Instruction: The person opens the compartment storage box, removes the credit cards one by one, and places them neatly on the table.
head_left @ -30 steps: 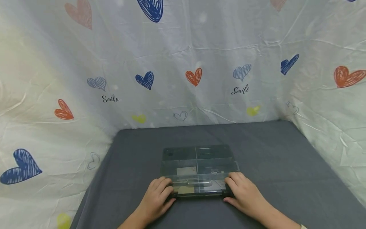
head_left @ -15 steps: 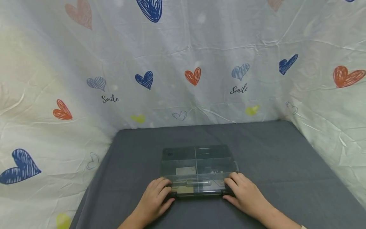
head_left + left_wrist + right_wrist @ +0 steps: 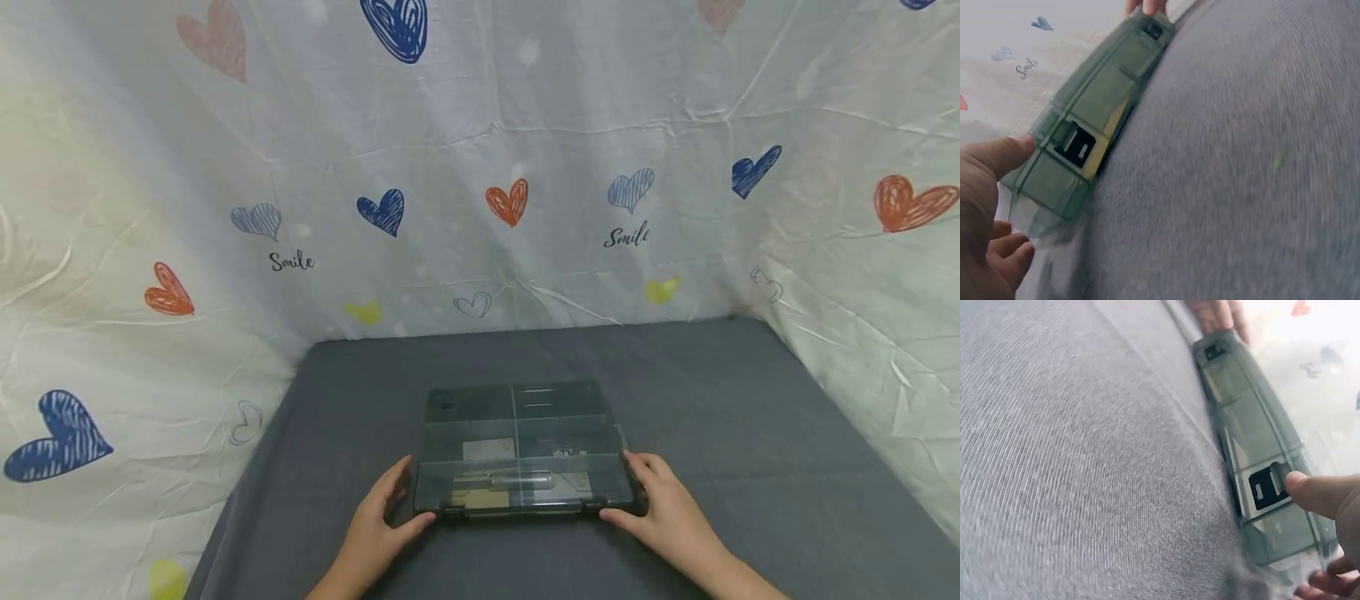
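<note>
A flat, see-through dark green plastic compartment case [image 3: 555, 429] lies on the grey cloth with its lid down. On its front edge sit two black latches, the left latch [image 3: 1079, 149] and the right latch [image 3: 1266, 487]. My left hand [image 3: 372, 521] is spread at the left front corner, with a narrow gap between its fingers and the case's side. My right hand [image 3: 673, 515] is at the right front corner, its thumb at the right latch and its fingers along the side. Through the lid show a pale card [image 3: 489, 450], a tan piece [image 3: 480, 498] and a slim clear-ended item [image 3: 532, 480].
Grey cloth [image 3: 360, 400] covers the table around the case. Behind and on both sides hangs a white curtain [image 3: 450, 100] with printed hearts, meeting the table's back edge.
Both hands have come off the top of the front edge, over the latches, and moved outward to the case's sides, the left hand farther. The case has barely shifted.
</note>
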The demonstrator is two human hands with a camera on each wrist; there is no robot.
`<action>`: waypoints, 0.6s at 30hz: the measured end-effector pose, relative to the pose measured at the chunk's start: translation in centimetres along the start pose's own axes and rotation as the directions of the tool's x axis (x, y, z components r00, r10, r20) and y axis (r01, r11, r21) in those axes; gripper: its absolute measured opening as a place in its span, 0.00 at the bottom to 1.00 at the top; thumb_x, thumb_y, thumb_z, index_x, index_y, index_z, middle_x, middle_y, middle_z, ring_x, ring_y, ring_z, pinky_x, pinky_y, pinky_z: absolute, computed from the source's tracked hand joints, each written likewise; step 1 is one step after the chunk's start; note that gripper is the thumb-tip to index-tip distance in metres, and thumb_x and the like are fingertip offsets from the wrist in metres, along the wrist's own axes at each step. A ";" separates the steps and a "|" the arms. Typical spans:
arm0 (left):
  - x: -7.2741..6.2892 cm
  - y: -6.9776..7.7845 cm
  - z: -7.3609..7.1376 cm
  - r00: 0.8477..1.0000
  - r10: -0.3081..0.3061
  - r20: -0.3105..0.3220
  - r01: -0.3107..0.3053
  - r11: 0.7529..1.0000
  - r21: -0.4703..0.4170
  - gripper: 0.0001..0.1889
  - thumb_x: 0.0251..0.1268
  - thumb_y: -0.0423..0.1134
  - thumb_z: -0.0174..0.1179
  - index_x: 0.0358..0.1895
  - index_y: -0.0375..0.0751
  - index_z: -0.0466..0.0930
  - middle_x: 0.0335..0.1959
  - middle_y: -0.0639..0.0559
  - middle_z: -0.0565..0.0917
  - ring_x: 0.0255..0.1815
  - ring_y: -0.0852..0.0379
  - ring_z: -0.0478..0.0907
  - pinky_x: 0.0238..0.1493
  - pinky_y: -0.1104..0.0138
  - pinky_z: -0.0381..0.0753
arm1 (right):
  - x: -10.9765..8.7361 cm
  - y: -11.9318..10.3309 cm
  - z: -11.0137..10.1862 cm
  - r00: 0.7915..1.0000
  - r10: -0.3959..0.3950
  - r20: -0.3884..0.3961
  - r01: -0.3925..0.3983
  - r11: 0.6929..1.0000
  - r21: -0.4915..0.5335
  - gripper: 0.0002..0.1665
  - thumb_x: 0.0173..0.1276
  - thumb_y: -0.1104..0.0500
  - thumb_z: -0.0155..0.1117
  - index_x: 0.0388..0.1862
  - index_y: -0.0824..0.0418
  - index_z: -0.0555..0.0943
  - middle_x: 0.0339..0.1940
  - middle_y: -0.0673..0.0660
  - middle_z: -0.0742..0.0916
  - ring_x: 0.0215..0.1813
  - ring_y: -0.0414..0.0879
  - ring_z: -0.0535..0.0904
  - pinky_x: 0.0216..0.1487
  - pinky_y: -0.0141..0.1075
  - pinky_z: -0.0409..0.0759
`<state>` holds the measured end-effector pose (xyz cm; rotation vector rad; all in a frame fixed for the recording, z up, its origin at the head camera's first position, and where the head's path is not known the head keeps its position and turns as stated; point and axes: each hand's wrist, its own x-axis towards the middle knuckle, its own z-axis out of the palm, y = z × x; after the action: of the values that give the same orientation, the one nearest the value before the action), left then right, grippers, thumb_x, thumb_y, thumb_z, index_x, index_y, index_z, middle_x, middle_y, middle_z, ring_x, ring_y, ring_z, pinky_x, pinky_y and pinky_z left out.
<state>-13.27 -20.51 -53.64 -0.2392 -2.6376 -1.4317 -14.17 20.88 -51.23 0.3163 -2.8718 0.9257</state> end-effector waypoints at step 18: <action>0.1 1.6 -0.5 0.996 -0.074 0.048 0.074 0.997 -0.006 0.43 0.58 0.49 0.75 0.75 0.35 0.69 0.76 0.43 0.68 0.74 0.40 0.67 0.61 0.49 0.77 | 0.1 -0.3 -0.4 0.999 0.004 -0.050 -0.002 1.000 0.031 0.54 0.51 0.41 0.83 0.69 0.70 0.76 0.53 0.53 0.79 0.37 0.39 0.69 0.34 0.33 0.73</action>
<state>-12.98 -20.06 -52.00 -0.1803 -2.7060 -1.4768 -14.23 20.88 -50.70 0.2874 -2.8163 0.9652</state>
